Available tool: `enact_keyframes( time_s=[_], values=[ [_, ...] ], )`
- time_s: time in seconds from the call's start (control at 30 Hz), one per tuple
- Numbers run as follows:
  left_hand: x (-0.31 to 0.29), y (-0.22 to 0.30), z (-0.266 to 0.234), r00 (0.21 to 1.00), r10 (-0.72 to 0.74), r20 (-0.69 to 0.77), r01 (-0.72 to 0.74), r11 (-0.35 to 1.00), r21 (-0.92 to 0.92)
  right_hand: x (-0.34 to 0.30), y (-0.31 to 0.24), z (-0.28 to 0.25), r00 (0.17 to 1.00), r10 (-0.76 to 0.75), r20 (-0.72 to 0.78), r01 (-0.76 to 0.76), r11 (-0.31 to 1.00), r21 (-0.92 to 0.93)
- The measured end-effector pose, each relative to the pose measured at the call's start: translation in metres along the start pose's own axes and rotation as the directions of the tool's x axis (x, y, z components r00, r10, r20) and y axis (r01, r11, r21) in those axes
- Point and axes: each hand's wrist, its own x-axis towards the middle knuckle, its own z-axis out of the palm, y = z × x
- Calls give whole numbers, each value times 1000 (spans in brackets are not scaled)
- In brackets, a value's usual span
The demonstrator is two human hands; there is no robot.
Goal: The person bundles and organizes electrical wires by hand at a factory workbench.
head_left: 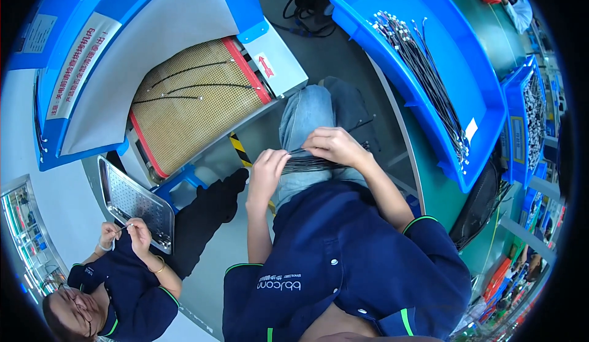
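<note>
A bundle of thin black cables [311,163] lies across my lap, over the blue jeans. At its left end my left hand [267,169] pinches a black cable between thumb and fingertips. My right hand [337,146] is closed on the same cable a little to the right, its fingers bent above the bundle. The cable's ends are hard to make out behind my fingers. Ahead and to the left, three black cables [184,72] lie apart on a tan mesh conveyor belt [215,115] with red edges.
A blue and white machine [270,53] surrounds the belt. At the right, a large blue bin [423,1] with many black cables [423,66] stands on a green table [442,210]. A co-worker [123,280] at the left handles a small part over a metal tray [138,198].
</note>
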Motion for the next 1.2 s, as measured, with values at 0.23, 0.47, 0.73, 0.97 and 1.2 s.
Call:
enact_keyframes(
  time_s=[0.23, 0.47, 0.73, 0.97, 1.2],
  values=[
    [0, 6, 1, 974, -194, 117, 220, 931, -292, 2, -3, 8, 995, -73, -69, 76, 997, 34],
    [-6, -4, 2, 965, -137, 225, 238, 817, -525, 4, -2, 8, 982, -181, -54, 182, 983, 9],
    [-8, -6, 2, 982, -105, 157, 146, 948, -282, 1, -10, 11, 982, -182, 45, 182, 983, 5],
    [-4, -4, 2, 981, 196, 4, -194, 973, -122, -4, -10, 12, 994, -57, 95, 50, 996, 77],
    [-1, 7, 9, 945, 285, -160, -286, 958, 15, -10, -9, 8, 997, 32, 64, -46, 974, 221]
  ],
)
